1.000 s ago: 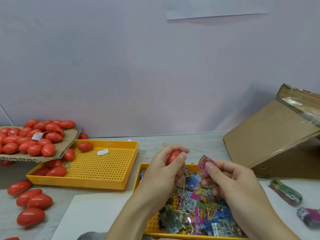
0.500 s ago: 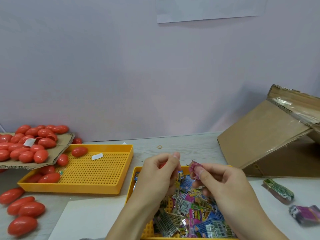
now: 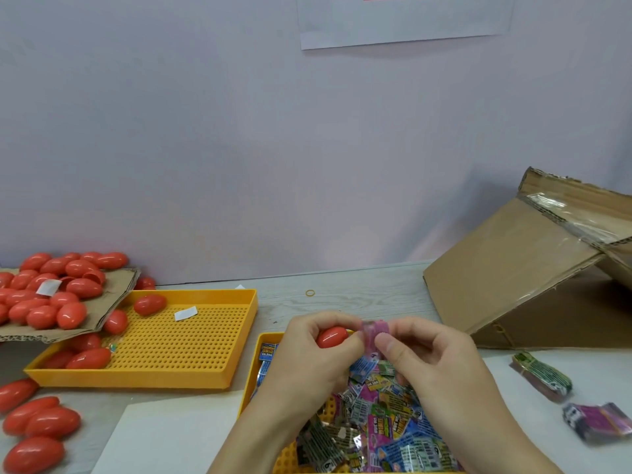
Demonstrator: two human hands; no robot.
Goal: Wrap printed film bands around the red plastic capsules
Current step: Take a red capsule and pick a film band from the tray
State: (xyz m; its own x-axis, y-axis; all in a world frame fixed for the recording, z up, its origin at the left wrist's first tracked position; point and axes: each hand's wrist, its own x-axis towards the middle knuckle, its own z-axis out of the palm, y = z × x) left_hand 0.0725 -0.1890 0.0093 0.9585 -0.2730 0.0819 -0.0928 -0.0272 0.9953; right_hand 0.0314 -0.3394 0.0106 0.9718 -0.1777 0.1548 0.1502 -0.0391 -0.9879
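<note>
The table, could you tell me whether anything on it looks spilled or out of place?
Yes. Several red capsules lie loose on the table at the left, outside the cardboard sheet and the yellow tray. A small rubber band also lies alone near the wall.

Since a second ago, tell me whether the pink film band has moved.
Yes. Against the near yellow tray, the pink film band in the right hand has moved left, now meeting the red capsule held by the left hand.

The pink film band (image 3: 374,331) between the hands is motion-blurred, its print unreadable. The left hand (image 3: 307,357) covers most of the red capsule (image 3: 331,337). At 12 o'clock, the wall paper (image 3: 403,20) is cut off by the frame's top edge.
</note>
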